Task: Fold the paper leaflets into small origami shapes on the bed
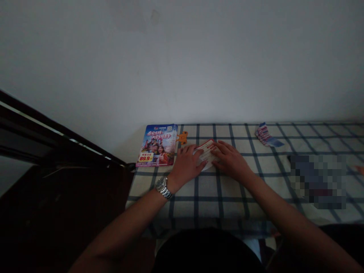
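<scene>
A small white sheet with red print, a paper leaflet, lies on the checked tablecloth between my two hands. My left hand, with a metal watch on its wrist, holds the leaflet's left side, thumb and fingers bent over it. From the other side, my right hand has its fingers and thumb on the right part of the leaflet. The palms hide some of its edges. Just left of my left hand rests a stack of colourful printed flyers, the top one marked 89.9.
An orange cut-out figure lies beside the stack. Farther right is a crumpled, folded blue and pink paper. A pixelated area covers something on the checked tablecloth. Behind stands a plain wall. Part of another hand shows at the right edge.
</scene>
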Demonstrator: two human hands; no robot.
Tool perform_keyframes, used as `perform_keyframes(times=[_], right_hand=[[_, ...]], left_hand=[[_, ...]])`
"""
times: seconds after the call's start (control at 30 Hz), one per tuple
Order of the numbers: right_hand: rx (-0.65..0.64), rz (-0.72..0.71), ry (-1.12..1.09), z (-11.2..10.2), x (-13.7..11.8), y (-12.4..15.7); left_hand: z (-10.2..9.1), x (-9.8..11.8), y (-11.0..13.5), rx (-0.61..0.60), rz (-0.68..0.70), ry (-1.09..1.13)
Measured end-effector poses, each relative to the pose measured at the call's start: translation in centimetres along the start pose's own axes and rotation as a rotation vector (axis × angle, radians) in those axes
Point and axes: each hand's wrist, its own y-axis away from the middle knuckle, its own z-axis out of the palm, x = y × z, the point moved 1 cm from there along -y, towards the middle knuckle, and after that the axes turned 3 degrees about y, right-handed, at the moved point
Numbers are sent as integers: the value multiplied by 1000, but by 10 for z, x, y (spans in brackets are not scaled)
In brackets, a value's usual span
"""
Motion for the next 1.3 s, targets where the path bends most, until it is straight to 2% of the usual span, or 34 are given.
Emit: perform_keyframes(times=[0.2,0.47,0.77,1.3], right_hand=[[-32,29,64,-4,-4,-5],[-18,-13,-95,4,7,-6],[40,-115,-188,13,28,-2],[44,-123,-247,15,33,1]], left_hand=[[-2,-1,12,-12,-67,15],[-10,-3,17,-51,-47,23],[-4,-15,5,-95,169,159],[7,-15,13,-87,173,145]])
